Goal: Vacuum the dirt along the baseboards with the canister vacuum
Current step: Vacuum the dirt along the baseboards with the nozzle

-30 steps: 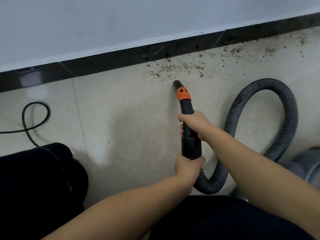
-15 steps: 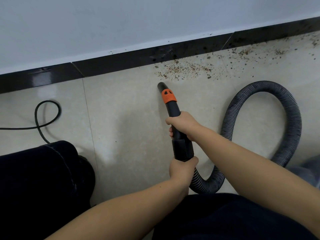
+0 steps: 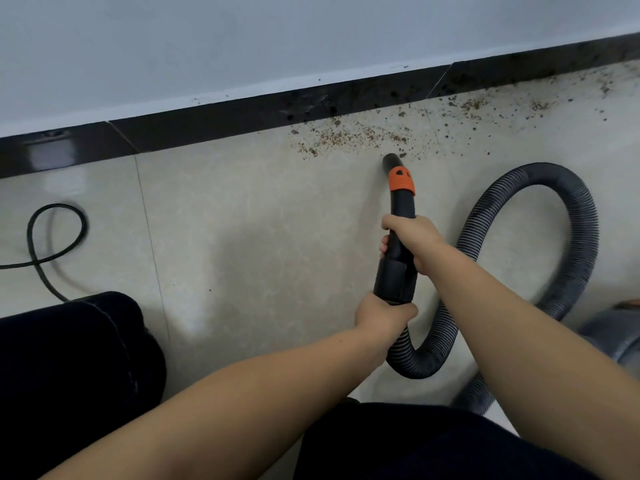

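Head view shows your two hands on the black vacuum nozzle [image 3: 398,237]. Your right hand [image 3: 414,242] wraps around the tube below the orange collar [image 3: 401,181], and your left hand [image 3: 382,313] clasps the joint where the nozzle meets the ribbed hose [image 3: 568,237].

Half a second ago the nozzle tip leaned left and sat short of the left end of the dirt. Now the tube stands nearly straight toward the baseboard [image 3: 242,116], and its tip sits at the near edge of the brown dirt [image 3: 349,135], further right along the patch, with a crumb just beside its mouth. The dirt scatters on rightward along the baseboard and floor [image 3: 259,220]. Both grips look the same as before.

The hose loops out to the right and curls back under your right forearm, which hides part of it. A grey shape [image 3: 613,337] at the right edge is cut off, so you cannot tell from this view if it is the canister. Dark clothing fills the bottom and lower left. A black cord [image 3: 57,233] loops on the floor at the left, somewhat blurred, and runs off the left edge.
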### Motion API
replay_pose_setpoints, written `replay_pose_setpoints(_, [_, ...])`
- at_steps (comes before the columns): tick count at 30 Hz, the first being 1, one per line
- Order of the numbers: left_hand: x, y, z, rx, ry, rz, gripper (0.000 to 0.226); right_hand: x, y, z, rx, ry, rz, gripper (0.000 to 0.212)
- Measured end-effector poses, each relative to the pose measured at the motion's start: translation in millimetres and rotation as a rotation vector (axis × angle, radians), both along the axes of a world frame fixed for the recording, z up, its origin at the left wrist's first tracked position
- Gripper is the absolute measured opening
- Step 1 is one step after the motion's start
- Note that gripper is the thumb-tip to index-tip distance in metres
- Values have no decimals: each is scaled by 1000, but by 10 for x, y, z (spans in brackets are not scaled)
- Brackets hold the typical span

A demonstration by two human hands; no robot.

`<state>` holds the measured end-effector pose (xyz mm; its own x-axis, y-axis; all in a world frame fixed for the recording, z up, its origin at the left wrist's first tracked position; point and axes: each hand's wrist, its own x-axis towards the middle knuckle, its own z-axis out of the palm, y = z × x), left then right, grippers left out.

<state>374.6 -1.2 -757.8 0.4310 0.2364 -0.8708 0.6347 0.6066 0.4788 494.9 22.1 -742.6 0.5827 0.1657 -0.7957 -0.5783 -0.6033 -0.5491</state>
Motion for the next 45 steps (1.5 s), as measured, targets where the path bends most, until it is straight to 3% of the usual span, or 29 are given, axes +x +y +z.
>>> replay_pose_setpoints(10, [305, 81, -50, 14, -3, -42, 38, 310, -8, -50, 2, -23, -73, 10])
replay_pose_setpoints(23, [116, 105, -46, 7, 33, 82, 37, 91, 221, -58, 20, 13, 122, 11])
replay_pose_setpoints(35, [-287, 247, 15, 21, 55, 218, 19, -358, 525, -18, 61, 54, 280, 10])
replay_pose_setpoints(45, [-322, 326, -6, 30, 84, 302, 32, -442, 706, -39, 69, 60, 346, 10])
